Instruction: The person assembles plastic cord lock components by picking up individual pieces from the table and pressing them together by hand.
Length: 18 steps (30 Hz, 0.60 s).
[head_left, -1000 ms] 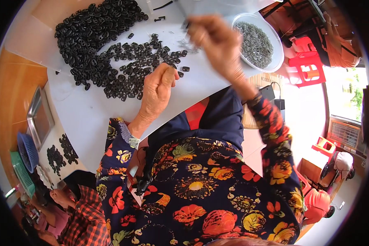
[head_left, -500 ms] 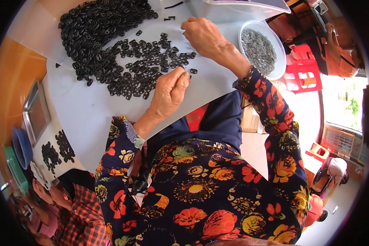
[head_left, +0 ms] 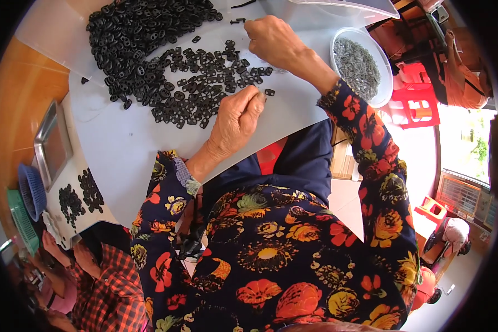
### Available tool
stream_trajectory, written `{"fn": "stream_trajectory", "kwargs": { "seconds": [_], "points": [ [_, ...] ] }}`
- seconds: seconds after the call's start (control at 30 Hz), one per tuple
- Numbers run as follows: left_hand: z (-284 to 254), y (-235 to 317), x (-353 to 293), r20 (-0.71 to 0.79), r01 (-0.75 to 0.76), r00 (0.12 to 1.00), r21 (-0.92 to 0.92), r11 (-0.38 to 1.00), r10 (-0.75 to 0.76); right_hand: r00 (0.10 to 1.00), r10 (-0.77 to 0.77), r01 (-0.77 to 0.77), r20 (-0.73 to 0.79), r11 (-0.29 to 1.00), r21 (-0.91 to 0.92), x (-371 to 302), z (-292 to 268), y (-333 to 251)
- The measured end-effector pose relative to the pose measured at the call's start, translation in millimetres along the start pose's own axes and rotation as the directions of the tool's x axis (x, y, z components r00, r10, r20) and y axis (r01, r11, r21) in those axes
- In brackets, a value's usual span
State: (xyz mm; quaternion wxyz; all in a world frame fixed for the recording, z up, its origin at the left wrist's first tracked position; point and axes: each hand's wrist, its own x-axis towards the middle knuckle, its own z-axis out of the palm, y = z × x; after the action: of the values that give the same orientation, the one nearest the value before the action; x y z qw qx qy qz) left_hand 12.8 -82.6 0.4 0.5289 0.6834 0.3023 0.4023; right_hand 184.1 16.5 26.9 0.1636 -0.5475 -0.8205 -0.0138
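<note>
My left hand [head_left: 236, 119] is closed over the near edge of the grey tabletop, thumb pressed to curled fingers. What it pinches, if anything, is hidden. A loose black two-holed piece [head_left: 269, 92] lies just beyond its fingertips. My right hand [head_left: 275, 43] is farther off, also closed, its fingers turned down and out of sight; I cannot make out anything in them. Beside its knuckles lie small black bits [head_left: 237, 21]. Left of both hands spread flat black two-holed pieces [head_left: 191, 91], several touching one another. Behind them rises a big heap of the same sort of black pieces [head_left: 130, 44].
A round white tub [head_left: 389, 83] of tiny silvery metal parts [head_left: 357, 69] stands at the right. Clear plastic bins [head_left: 326, 15] edge the table's far side. At left are a metal tray [head_left: 52, 145], blue and green baskets [head_left: 30, 191], and a co-worker in a checked shirt [head_left: 113, 282].
The whole view has shifted slightly, so the table appears farther right and up. My right hand is a little closer to the small black bits. Both hands stay closed.
</note>
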Motion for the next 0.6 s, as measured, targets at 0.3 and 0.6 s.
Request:
{"fn": "stream_trajectory", "kwargs": {
  "seconds": [0.3,0.6],
  "points": [
    [-37,13,43,-0.152,-0.035,0.983,0.373,0.927,0.098,0.942,0.313,-0.148,-0.124,0.717,0.682,-77,-15,-25],
    [-74,-20,109,0.152,-0.183,0.983,0.787,0.59,0.103,0.881,0.289,0.055,-0.375,0.725,0.687,-87,-3,-37]
  ]
}}
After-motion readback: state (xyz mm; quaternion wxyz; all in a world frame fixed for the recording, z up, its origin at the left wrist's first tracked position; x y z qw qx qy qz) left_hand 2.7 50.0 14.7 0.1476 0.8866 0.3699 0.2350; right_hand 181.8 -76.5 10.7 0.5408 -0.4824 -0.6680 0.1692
